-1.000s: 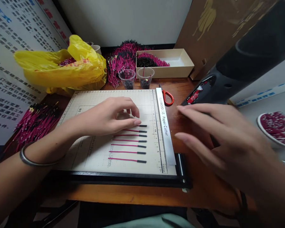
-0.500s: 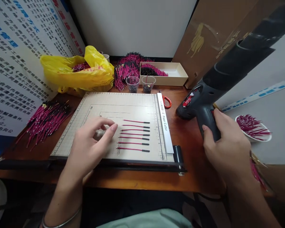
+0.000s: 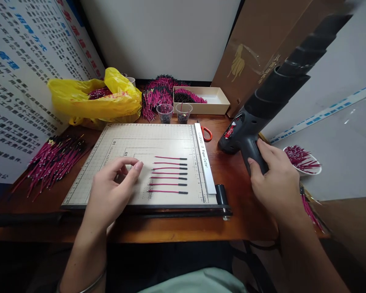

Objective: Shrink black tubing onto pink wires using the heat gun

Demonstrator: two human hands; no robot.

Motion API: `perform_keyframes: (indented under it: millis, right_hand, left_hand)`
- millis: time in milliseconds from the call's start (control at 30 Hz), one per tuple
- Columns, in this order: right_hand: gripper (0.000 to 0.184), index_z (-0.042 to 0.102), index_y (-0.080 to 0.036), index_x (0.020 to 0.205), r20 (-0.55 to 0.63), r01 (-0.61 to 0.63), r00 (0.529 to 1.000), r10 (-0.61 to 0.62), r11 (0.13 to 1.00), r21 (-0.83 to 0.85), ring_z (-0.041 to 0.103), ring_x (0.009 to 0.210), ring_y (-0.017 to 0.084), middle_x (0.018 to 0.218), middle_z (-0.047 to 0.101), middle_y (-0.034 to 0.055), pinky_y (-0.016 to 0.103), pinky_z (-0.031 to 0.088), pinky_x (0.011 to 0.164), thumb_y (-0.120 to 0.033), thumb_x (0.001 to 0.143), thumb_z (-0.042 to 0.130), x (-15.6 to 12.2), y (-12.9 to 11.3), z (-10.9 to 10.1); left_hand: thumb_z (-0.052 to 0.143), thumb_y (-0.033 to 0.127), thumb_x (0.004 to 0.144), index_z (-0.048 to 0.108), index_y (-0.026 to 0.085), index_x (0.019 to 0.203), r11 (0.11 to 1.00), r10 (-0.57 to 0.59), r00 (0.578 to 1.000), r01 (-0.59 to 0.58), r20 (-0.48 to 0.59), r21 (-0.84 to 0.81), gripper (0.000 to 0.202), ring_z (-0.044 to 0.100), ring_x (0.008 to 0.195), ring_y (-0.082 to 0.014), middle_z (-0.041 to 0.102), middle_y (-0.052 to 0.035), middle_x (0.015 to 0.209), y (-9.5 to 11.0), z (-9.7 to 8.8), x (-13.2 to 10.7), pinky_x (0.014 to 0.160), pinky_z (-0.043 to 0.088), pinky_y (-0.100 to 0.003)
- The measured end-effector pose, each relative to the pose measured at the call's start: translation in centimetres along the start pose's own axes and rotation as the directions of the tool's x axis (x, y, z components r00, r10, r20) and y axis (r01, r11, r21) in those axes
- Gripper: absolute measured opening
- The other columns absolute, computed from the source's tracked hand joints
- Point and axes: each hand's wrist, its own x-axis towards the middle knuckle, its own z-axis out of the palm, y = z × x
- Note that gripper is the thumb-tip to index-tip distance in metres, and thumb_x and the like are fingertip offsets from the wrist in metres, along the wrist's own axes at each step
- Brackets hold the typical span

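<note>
Wires (image 3: 169,178) just right of left hand (image 3: 114,187): seven
Clear cups (image 3: 165,113) beyond them: two
Heat gun (image 3: 240,127) in right hand (image 3: 276,183): one
Scissors (image 3: 206,133): one

One view, from your head: faces forward and down, close over desk (image 3: 247,211); left hand (image 3: 110,193), right hand (image 3: 277,187) in lower half

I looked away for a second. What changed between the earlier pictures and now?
The right hand swung over from mid-air and closed on the handle of the black heat gun. The left hand lifted off the red wires and drew back leftward, now resting open on the paper cutter board beside them. The wires kept their row; yellow bag and cups stayed put.
</note>
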Motion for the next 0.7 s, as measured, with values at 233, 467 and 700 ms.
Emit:
perform_keyframes:
  millis: [233, 467, 700]
  right_hand:
    - [0.053, 0.065, -0.021, 0.123, 0.048, -0.319, 0.912, 0.408, 0.63, 0.708, 0.068, 0.097, 0.024, 0.12, 0.067, 0.0136, 0.043, 0.061, 0.078, -0.061, 0.088, 0.059, 2.2, -3.6, 0.5]
    - [0.074, 0.06, -0.018, 0.127, 0.573, -0.528, 0.814, -0.093, -0.528, 0.665, 0.064, 0.095, 0.014, 0.126, 0.063, 0.0111, 0.021, 0.054, 0.054, -0.077, 0.083, 0.047, 8.0, -1.6, 4.6]
    - [0.082, 0.044, -0.023, 0.148, 0.663, -0.095, 0.713, -0.23, -0.968, -0.233, 0.064, 0.071, 0.014, 0.128, 0.063, 0.0103, 0.033, 0.061, 0.059, -0.047, 0.075, 0.071, 9.1, -1.1, 5.2]
  left_hand:
    - [0.061, 0.051, 0.087, 0.071, 0.021, 0.085, 0.996, 0.071, 0.997, -0.073, 0.041, 0.053, 0.031, 0.053, 0.063, -0.015, 0.065, -0.0003, 0.072, -0.8, 0.0, 0.0, 0.061, 0.043, -0.028]
    - [0.061, 0.05, 0.087, 0.071, 0.022, 0.084, 0.995, 0.057, 0.998, -0.059, 0.022, 0.074, 0.03, 0.053, 0.064, -0.0168, 0.064, -0.0012, 0.071, -0.5, 0.0, -0.3, 0.066, 0.047, -0.031]
    - [0.06, 0.049, 0.086, 0.072, 0.021, 0.083, 0.997, 0.051, 0.999, -0.051, 0.003, 0.065, 0.031, 0.055, 0.066, -0.0171, 0.068, -0.0025, 0.076, -0.6, 0.1, -0.2, 0.067, 0.046, -0.031]
